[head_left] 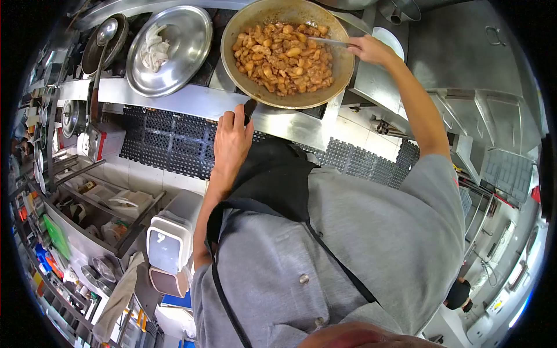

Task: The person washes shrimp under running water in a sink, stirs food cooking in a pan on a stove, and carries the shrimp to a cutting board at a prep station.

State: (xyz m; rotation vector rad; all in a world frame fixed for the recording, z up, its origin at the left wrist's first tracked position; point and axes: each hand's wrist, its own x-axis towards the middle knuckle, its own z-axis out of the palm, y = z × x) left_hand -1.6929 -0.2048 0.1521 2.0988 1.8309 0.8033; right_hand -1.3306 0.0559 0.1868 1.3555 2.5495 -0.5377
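A large round frying pan [230,64] sits on the stove, its bottom covered with browned, diced chunks of food [282,58], perhaps meat. My left hand [232,136] is wrapped round the pan's black handle [250,108] at the near side. At the pan's right rim, my right hand [371,50] grips the end of a metal spoon or spatula [329,42]. The far end of that utensil lies among the chunks, so its shape is hidden.
Left of the pan lies a big metal lid [184,66] with a crumpled white cloth [154,49] on it. Beyond it, a ladle [106,33] rests across a smaller pan [120,42]. A white plate [387,40] is at the right. Black perforated matting [168,139] covers the floor.
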